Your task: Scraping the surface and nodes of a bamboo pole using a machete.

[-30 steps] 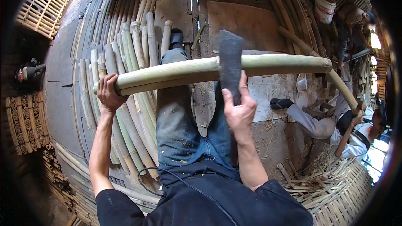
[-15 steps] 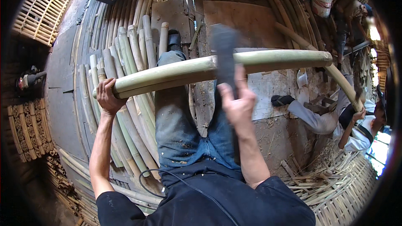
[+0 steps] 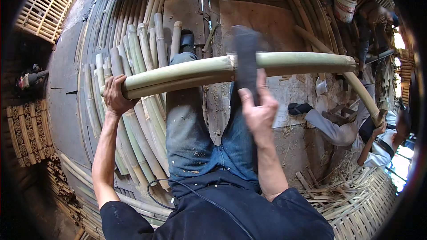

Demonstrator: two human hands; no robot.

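A thick pale-green bamboo pole lies crosswise above my thighs, with a dark lengthwise line along its left part. My left hand wraps round the pole's left end. In my right hand, to the right of the pole's middle, is a broad dark machete with a squared tip, blurred by motion. Its blade crosses in front of the pole; whether it touches the pole I cannot tell. My right index finger stretches along the blade. The machete's handle is mostly hidden.
Several bamboo poles lie side by side left of my legs. At the right a co-worker sits holding another bamboo pole. Split strips lie at lower right, stacked bundles at left. A white bucket stands far right.
My right hand and the machete have shifted slightly right along the pole. My left hand keeps its hold on the pole's end. The whole view has moved a little.
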